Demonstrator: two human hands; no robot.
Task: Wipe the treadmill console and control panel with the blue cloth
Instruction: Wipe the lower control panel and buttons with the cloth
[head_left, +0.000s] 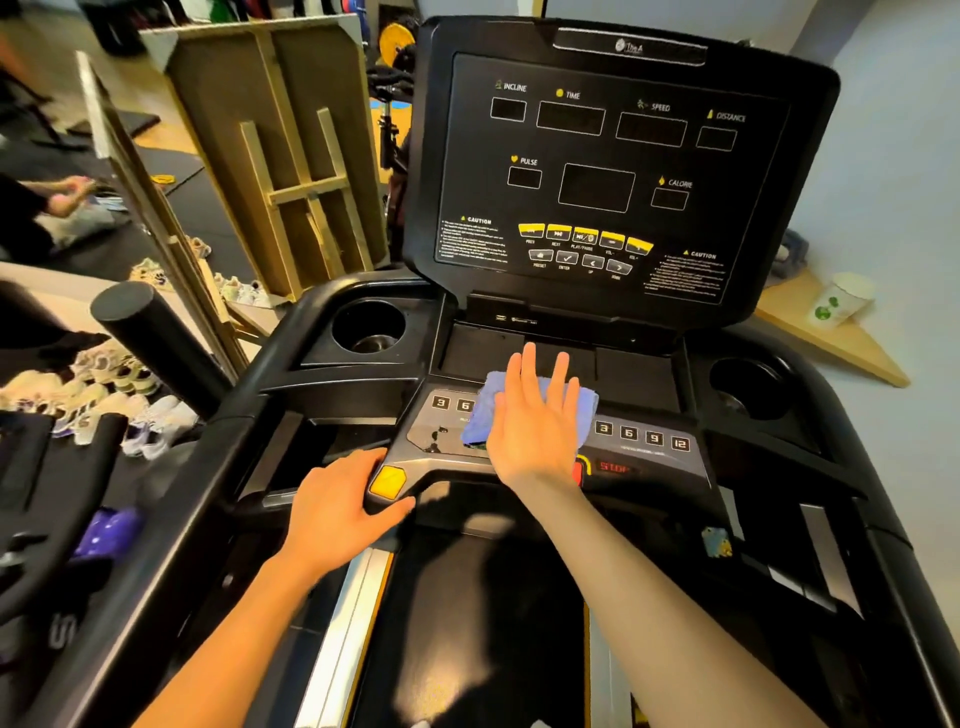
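Observation:
The black treadmill console (613, 156) stands upright ahead, with dark displays and yellow buttons. Below it lies the grey control panel (644, 441) with numbered keys and a red STOP label. A folded blue cloth (480, 413) lies on the middle of that panel. My right hand (537, 421) presses flat on the cloth, fingers straight and spread, pointing toward the console. My left hand (343, 506) grips the front left edge of the panel, its thumb beside a yellow button (387, 482).
Round cup holders (369, 325) (748, 382) sit at either side of the panel. Wooden frames (291, 171) lean at the left, with several shoes (104, 384) on the floor. A paper cup (841, 299) stands on a wooden board at the right. A person crouches at far left.

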